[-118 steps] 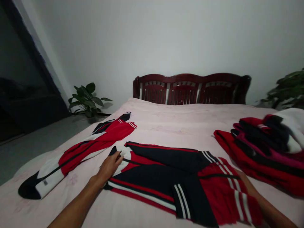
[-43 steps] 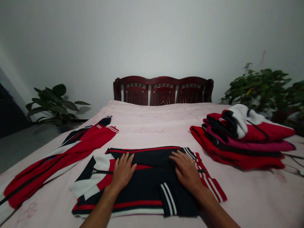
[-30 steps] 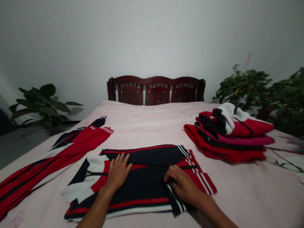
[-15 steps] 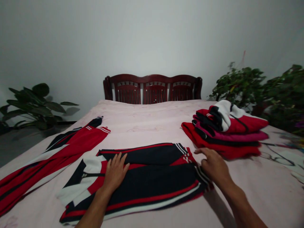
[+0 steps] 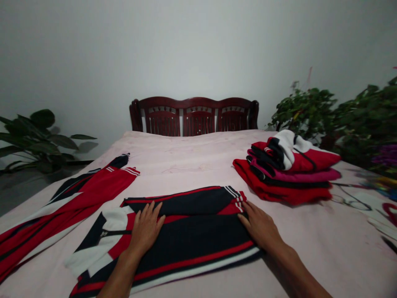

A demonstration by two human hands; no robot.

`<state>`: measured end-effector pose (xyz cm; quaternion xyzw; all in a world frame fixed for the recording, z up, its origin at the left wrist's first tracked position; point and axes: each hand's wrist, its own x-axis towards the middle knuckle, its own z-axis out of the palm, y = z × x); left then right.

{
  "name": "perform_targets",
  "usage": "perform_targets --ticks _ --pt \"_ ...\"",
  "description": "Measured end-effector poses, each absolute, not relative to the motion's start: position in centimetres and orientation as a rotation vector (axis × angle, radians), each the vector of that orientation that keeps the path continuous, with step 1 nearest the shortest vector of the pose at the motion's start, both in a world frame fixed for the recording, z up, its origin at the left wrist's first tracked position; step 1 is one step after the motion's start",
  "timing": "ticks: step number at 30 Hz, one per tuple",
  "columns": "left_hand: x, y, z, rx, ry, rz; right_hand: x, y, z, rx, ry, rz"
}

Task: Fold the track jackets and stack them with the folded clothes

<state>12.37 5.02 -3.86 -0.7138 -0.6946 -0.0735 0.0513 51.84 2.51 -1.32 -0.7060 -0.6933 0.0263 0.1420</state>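
Observation:
A navy, red and white track jacket (image 5: pixel 198 231) lies on the bed with its sleeves folded over the front. Its white collar and zip point left, and the striped cuffs lie at the right end. My left hand (image 5: pixel 146 227) rests flat on the jacket near the chest, fingers spread. At the cuff end my right hand (image 5: pixel 260 225) lies palm down on the fabric, fingers stretched out. Neither hand grips the cloth.
Several folded garments form a stack (image 5: pixel 288 174) on the right. Another red, white and navy garment (image 5: pixel 96 190) is spread at the left. Eyeglasses (image 5: pixel 356 203) lie right of the stack. A wooden headboard (image 5: pixel 198 118) and potted plants (image 5: pixel 40 140) stand beyond the pink sheet (image 5: pixel 186 157).
My right hand has come down and left from beside the cuffs onto the jacket, its fingers straightening. My left hand stays on the chest. The view has shifted slightly right.

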Motion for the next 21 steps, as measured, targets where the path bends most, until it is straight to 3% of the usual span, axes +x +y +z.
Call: perform_targets --ticks 4,8,15,19,21 --pt "13.5 4.8 -3.3 -2.165 -2.104 -0.352 54.4 3.5 -0.9 -2.045 -1.803 0.385" --pt "18.9 3.3 -0.8 -2.525 -1.939 -0.703 55.4 4.7 -0.3 -1.959 -1.67 0.652" --pt "32.1 2.2 2.0 -3.028 -1.892 -0.876 55.1 4.7 2.7 -1.467 -1.237 1.596" --pt "35.8 3.8 0.4 -2.978 -2.117 -0.931 54.4 4.5 2.7 -1.343 -1.152 1.737" --pt "36.7 4.3 -0.5 -2.974 -2.174 -1.07 53.8 4.8 2.2 -1.349 -1.211 1.606"
